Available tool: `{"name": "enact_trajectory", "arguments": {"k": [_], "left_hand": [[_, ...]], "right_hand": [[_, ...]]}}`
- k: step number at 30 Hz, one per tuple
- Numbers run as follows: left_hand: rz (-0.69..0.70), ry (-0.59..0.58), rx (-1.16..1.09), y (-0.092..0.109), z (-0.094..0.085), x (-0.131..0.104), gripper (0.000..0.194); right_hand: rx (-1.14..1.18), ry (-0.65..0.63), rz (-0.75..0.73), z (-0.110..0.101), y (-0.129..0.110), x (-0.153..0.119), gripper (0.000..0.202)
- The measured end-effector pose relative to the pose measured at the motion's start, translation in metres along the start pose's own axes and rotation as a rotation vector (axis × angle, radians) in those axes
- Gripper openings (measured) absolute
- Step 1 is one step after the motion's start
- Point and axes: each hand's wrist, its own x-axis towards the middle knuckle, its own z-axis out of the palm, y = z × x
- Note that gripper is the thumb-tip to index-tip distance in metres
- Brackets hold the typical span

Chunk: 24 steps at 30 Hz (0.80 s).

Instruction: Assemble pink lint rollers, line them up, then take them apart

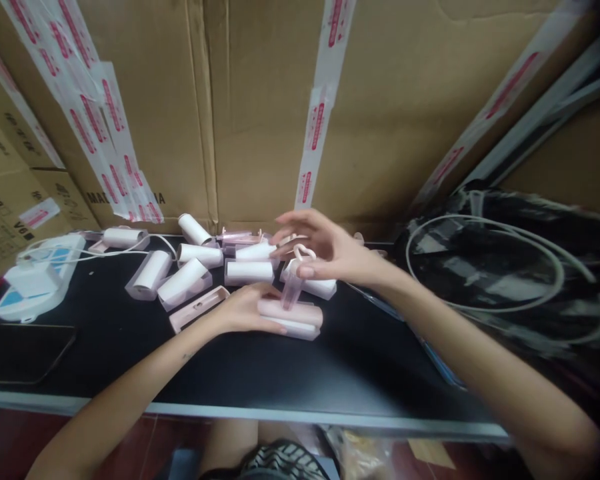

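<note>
My left hand [247, 310] is closed round the left end of a pink case [300, 315] with a white roll-like part along its lower side, held low over the black table. A translucent pink strip [292, 288] stands up from the case, and a pale loop [304, 253] shows at its top. Around that loop is my right hand [333, 250], its fingers spread and its thumb close to the strip; whether the thumb touches it is unclear. Just left of my left hand lies an open pink case half [199, 308].
Several white rolls in translucent pink holders [250, 272] lie behind my hands. A white power strip [40, 280] and a dark phone-like slab [25, 352] are at the left. Large cardboard boxes [260, 120] wall off the back. A coiled pale tube [485, 310] lies at the right.
</note>
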Motion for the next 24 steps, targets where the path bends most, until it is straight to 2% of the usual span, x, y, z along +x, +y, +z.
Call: {"name": "enact_trajectory", "arguments": {"k": [1, 3, 4, 6, 10, 14, 18, 21, 24], "left_hand": [[-0.002, 0.012, -0.015, 0.0, 0.002, 0.0, 0.057], [-0.016, 0.047, -0.076, -0.003, 0.007, 0.001, 0.06], [-0.028, 0.067, -0.109, -0.005, 0.01, 0.002, 0.063], [-0.066, 0.11, -0.15, -0.009, 0.016, 0.003, 0.068], [-0.108, 0.147, -0.178, -0.018, 0.024, 0.005, 0.068], [-0.059, 0.213, -0.276, -0.021, 0.029, 0.002, 0.071], [-0.087, 0.264, -0.28, -0.02, 0.033, -0.003, 0.08], [-0.08, 0.245, -0.294, -0.017, 0.033, -0.003, 0.084], [-0.096, 0.292, -0.413, -0.011, 0.031, 0.0, 0.079]], "right_hand": [[0.126, 0.006, 0.036, 0.006, 0.007, 0.002, 0.053], [0.313, 0.095, 0.073, 0.023, 0.026, 0.003, 0.021], [0.362, 0.149, 0.081, 0.032, 0.035, 0.002, 0.022], [0.413, 0.244, 0.074, 0.048, 0.049, -0.002, 0.04], [0.448, 0.418, 0.055, 0.063, 0.059, -0.006, 0.036], [0.461, 0.512, 0.062, 0.064, 0.059, -0.006, 0.035], [0.51, 0.435, 0.113, 0.057, 0.052, -0.004, 0.037], [0.561, 0.418, 0.123, 0.043, 0.043, -0.001, 0.038], [0.624, 0.493, 0.089, 0.024, 0.036, 0.004, 0.04]]}}
